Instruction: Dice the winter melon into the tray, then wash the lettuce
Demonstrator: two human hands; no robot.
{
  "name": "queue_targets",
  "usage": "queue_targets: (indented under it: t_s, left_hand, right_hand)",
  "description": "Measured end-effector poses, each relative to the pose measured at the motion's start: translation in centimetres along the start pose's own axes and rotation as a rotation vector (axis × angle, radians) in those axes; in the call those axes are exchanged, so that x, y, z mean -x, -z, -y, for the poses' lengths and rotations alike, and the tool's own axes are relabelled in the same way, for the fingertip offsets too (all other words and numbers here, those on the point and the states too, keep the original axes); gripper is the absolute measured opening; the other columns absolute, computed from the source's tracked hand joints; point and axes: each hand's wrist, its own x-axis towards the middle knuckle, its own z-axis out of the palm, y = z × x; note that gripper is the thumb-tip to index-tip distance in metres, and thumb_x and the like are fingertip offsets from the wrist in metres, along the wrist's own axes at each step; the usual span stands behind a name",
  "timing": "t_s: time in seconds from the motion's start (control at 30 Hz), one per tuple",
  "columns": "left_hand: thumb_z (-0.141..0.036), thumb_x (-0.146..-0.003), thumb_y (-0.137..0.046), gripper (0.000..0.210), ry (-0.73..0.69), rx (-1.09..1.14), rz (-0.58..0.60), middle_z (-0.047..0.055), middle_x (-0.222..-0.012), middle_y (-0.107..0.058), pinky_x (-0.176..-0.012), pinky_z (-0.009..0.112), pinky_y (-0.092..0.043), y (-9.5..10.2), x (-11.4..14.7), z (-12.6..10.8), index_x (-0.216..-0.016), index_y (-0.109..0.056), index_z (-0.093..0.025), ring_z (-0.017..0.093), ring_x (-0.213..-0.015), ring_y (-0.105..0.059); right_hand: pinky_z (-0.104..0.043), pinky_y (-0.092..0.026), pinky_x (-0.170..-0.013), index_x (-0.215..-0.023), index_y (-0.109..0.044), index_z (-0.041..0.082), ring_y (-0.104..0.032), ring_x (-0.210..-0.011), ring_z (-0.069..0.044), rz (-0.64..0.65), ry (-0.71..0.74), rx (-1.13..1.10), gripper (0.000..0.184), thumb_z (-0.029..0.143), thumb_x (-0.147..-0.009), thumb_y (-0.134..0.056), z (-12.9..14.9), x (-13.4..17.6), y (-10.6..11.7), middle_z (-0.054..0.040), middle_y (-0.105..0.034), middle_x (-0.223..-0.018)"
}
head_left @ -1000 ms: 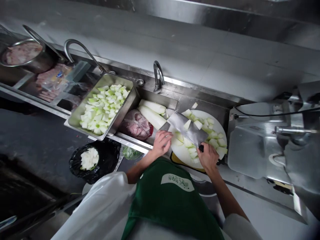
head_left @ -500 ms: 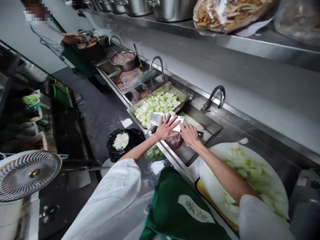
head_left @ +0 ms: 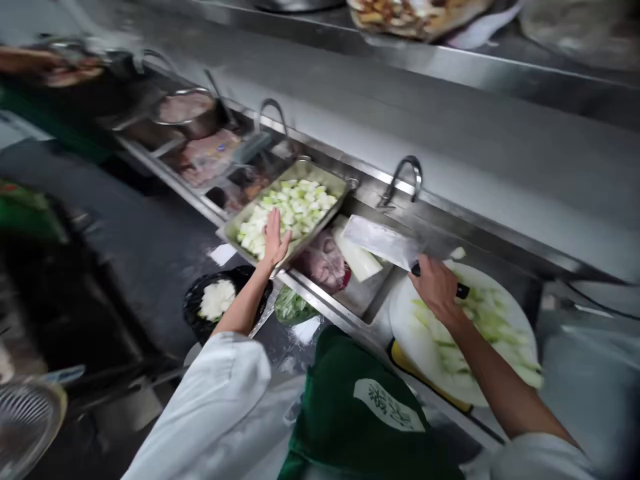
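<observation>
My right hand grips the black handle of a cleaver, its broad blade pointing left above the sink's right part. Below that blade a long pale green gourd piece lies in the sink, beside a clear bag of pinkish contents. With fingers stretched, my left hand rests at the front of a metal tray, over the cut gourd chunks. Long cut gourd pieces lie on a round white board under my right forearm.
A faucet rises behind the sink. On the floor side stand a black-lined bin with white scraps and a bag of greens. Farther left are a bowl of meat and a co-worker's arm. A shelf hangs above.
My right hand has carried the cleaver from beside the tray rightward to the round board's edge. My left hand has left the blade and moved left to the tray. The view has shifted right.
</observation>
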Motion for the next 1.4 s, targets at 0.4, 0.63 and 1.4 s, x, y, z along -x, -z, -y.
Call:
queue_targets:
  t_s: [0.4, 0.63, 1.4]
  left_hand:
    - [-0.067, -0.079, -0.079, 0.108, -0.836, 0.199, 0.855, 0.021, -0.175, -0.010, -0.126, 0.067, -0.023, -23.3, 16.1, -26.9, -0.165, -0.032, -0.025, 0.043, -0.163, -0.008]
    - [-0.063, -0.085, -0.074, 0.092, -1.172, 0.234, 0.877, 0.013, -0.174, -0.025, -0.127, 0.067, -0.020, -27.9, 23.3, -35.0, -0.163, -0.038, -0.032, 0.042, -0.160, -0.021]
    - [-0.049, -0.097, -0.055, 0.053, -0.740, 0.011, 0.666, 0.012, -0.163, -0.046, -0.123, 0.059, -0.029, -31.8, 27.0, -41.1, -0.145, -0.063, -0.027, 0.034, -0.153, -0.038]
  right_hand:
    - [-0.032, -0.043, -0.046, -0.089, -0.058, 0.021, -0.057, -0.045, -0.020, -0.280, -1.290, -0.633, 0.059, 0.080, -0.081, -0.058, -13.4, 29.6, 3.0, -0.0025, -0.060, -0.055]
    - [-0.026, -0.037, -0.033, -0.079, -0.038, 0.028, -0.044, -0.033, -0.013, -0.298, -1.634, -1.273, 0.070, 0.081, -0.059, -0.080, -7.7, 42.8, -2.2, 0.0106, -0.048, -0.047]
    - [-0.029, -0.034, -0.034, -0.077, -0.046, 0.028, -0.045, -0.031, -0.017, -0.116, -1.188, -1.620, 0.046, 0.070, -0.080, -0.063, -3.1, 32.1, -13.4, 0.0052, -0.049, -0.039]
